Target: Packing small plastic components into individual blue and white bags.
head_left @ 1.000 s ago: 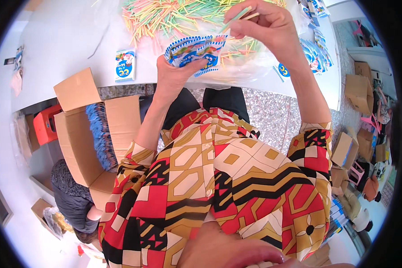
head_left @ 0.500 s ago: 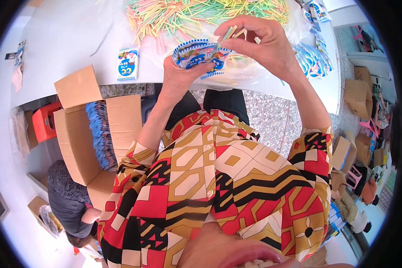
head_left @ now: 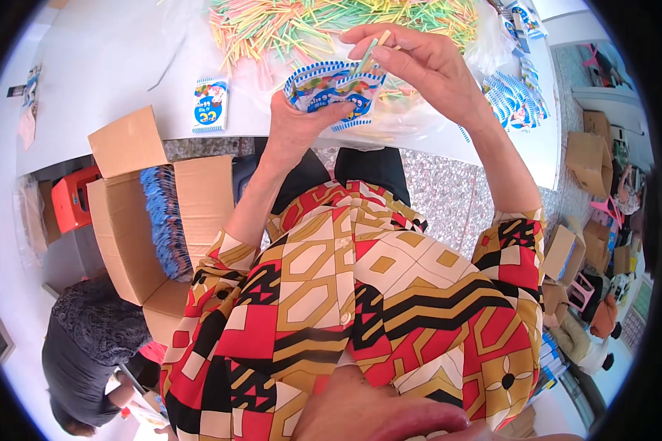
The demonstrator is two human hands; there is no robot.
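Lower and farther left than a second ago, the person's bare right hand [head_left: 430,73] has brought a few slim pastel sticks [head_left: 368,56] to the mouth of an open blue-and-white plastic packet [head_left: 335,95]. I judge that the filling of this packet is under way, though from my remote seat I can't tell whether the stick ends are inside the rim or just behind it.

Working from the left, I see a bent-over co-worker in dark clothing [head_left: 77,360], who has also shifted outward. An open brown cardboard box [head_left: 121,242] stands below the near edge of the white table [head_left: 125,81], with a tight row of blue pieces [head_left: 165,228] inside. On the table, just in from that edge, lies a flat blue-and-white pouch [head_left: 210,105].

Next, the bare left hand [head_left: 294,125] is closed around the packet's lower left, thumb across its front, holding it over the near edge. Beyond spreads a loose heap of pink, yellow and green sticks [head_left: 287,26]. My right-hand view shows thumb and fingertips pinched nearly together on the sticks. Farther right, fanned blue-and-white wrappers [head_left: 515,99] lie near the table's right edge.
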